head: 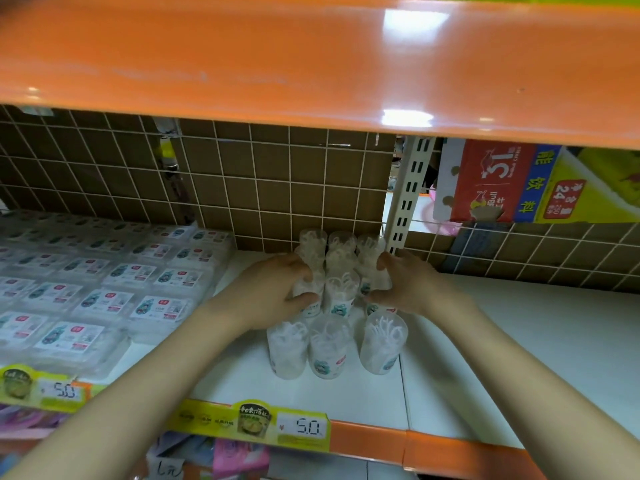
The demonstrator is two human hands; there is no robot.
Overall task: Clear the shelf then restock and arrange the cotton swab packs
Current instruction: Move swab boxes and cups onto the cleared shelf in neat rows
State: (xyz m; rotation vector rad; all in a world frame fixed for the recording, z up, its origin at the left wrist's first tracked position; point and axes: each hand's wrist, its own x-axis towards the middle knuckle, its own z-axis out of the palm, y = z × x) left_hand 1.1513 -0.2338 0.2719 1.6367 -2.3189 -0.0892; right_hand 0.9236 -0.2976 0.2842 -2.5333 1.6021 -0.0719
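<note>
My left hand and right hand curl around opposite sides of the clear cotton swab packs standing between them on the white shelf, squeezing the rows straight, I judge.

Bright, even indoor light comes from overhead. It throws two white glare patches on the glossy orange upper shelf, one near its top and one at its front lip. Under that shelf the brown back panel is dimmer, in shade. The white lower shelf is well lit, with only soft, faint shadows beside the clear tubs. The whole frame is slightly soft. The flat packs left of the tubs are blurred and their labels unreadable. Wide-angle bending curves the upper shelf and stretches the corners.
</note>
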